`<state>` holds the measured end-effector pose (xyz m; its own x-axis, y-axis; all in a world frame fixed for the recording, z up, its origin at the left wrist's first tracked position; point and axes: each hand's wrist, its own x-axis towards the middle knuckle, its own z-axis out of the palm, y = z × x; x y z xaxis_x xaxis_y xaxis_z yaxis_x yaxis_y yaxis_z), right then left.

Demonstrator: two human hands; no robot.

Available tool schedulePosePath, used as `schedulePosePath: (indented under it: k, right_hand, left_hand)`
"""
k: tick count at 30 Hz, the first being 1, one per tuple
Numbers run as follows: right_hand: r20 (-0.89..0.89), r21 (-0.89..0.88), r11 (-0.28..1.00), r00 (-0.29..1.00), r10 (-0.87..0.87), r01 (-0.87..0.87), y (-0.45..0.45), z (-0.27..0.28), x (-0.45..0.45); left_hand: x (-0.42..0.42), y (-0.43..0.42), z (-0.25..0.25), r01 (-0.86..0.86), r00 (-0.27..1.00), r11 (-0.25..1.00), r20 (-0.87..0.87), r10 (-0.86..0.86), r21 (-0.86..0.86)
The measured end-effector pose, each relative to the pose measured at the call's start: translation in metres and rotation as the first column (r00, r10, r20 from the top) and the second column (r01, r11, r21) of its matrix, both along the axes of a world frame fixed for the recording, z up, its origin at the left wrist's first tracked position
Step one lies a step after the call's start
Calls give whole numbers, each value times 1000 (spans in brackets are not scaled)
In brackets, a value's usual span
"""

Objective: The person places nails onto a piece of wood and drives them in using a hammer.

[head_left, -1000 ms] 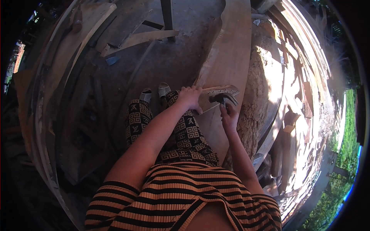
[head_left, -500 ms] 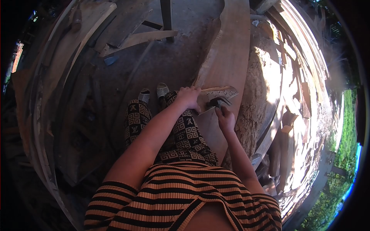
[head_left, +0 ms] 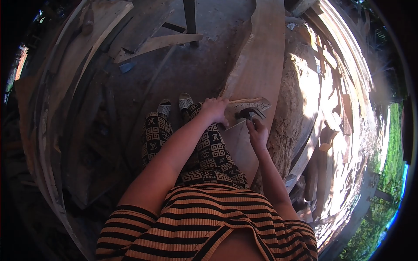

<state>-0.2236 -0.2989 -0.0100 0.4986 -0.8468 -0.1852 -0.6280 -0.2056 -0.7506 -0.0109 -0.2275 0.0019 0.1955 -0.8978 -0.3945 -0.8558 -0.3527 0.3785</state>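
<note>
My left hand (head_left: 214,109) grips the left end of a small wooden piece (head_left: 249,102), which lies on a long, wide plank (head_left: 261,56). The fingers lie over its upper edge and the thumb is at the lower edge. My right hand (head_left: 258,132) is closed around the handle of a claw hammer (head_left: 250,113). The dark hammer head is over the wooden piece, close to its surface, with the claw pointing right. Whether the head touches the wood I cannot tell.
A rough log (head_left: 289,104) lies right of the plank, with stacked wood scraps (head_left: 326,139) beyond it. Boards (head_left: 82,56) curve along the left. A dark post (head_left: 190,21) stands at the top, beside a curved offcut (head_left: 163,42) on the floor.
The hammer has gone down and up by small amounts over the wooden piece, along with my right hand. My left hand keeps its hold. The view has shifted slightly.
</note>
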Motion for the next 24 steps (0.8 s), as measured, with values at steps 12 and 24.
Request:
schedulePosePath:
  k: [12, 24]
  right_hand:
    - [5, 5, 1000, 1000, 5, -5, 13, 8, 4]
    - [-153, -72, 992, 984, 94, -106, 13, 6, 7]
  left_hand:
    - [-1, 1, -3, 1, 1000, 1000, -22, -1, -8]
    - [0, -2, 0, 0, 999, 1000, -42, 0, -13]
